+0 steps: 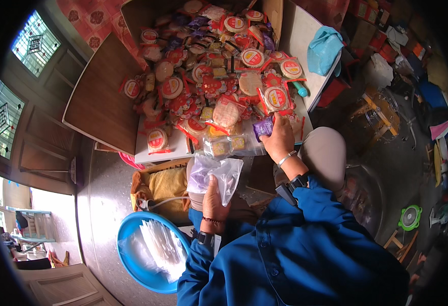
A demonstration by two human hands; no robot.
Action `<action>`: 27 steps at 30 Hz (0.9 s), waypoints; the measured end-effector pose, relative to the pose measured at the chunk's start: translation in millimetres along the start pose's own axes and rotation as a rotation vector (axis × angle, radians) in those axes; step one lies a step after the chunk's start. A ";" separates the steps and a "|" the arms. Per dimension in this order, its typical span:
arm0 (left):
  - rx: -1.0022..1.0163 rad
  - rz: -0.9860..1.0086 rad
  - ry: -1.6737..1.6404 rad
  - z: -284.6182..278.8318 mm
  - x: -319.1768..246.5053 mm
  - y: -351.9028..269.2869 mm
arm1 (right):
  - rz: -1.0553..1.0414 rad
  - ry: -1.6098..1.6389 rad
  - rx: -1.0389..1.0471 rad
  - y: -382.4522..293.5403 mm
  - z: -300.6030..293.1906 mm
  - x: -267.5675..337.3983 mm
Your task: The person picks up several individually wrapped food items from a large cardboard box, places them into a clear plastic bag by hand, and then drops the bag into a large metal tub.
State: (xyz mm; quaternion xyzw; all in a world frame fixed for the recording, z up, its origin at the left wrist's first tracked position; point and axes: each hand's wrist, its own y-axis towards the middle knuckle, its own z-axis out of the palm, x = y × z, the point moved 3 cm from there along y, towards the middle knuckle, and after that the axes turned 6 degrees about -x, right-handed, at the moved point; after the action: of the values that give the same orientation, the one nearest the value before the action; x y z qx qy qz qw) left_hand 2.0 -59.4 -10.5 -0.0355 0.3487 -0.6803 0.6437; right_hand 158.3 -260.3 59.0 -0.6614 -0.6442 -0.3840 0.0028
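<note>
A thin clear plastic bag (224, 176) is pinched in my left hand (213, 202), above my lap at the table's near edge. Something purplish shows through its left side; I cannot tell what. My right hand (281, 139) has its fingers on a small purple wrapped packet (263, 128) over the front of the white tabletop (174, 153). Just beyond those fingers lies a round cracker in a clear and red wrapper (276, 98). Between the hands, small square yellow packets (228, 145) rest in clear plastic at the edge. A mixed heap of wrapped snacks (212, 84) spreads behind.
Wooden boards wall the heap, one standing at the left (105, 91). A light-blue cloth (324, 49) hangs over the right-hand board, near a teal-capped object (299, 88). At lower left, a blue basin (126, 264) holds stacked plastic bags (162, 244). A yellow-brown cloth (166, 183) lies below the table.
</note>
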 end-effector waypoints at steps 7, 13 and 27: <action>0.048 0.026 0.051 3.0 -1.2 0.2 | -0.046 0.123 0.062 -0.4 -7.6 -3.4; 0.059 0.014 0.003 -0.4 2.1 4.9 | 0.319 0.809 0.931 -10.5 -46.9 8.8; 0.050 -0.105 -0.145 -13.5 2.2 1.7 | 0.365 0.625 1.273 -59.1 -34.8 35.8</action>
State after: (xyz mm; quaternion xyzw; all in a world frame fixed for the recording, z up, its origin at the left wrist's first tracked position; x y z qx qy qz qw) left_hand -3.7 -55.5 -22.4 -0.0869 0.2820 -0.7172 0.6313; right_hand 85.8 -237.2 72.9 -0.4881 -0.5913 -0.0994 0.6343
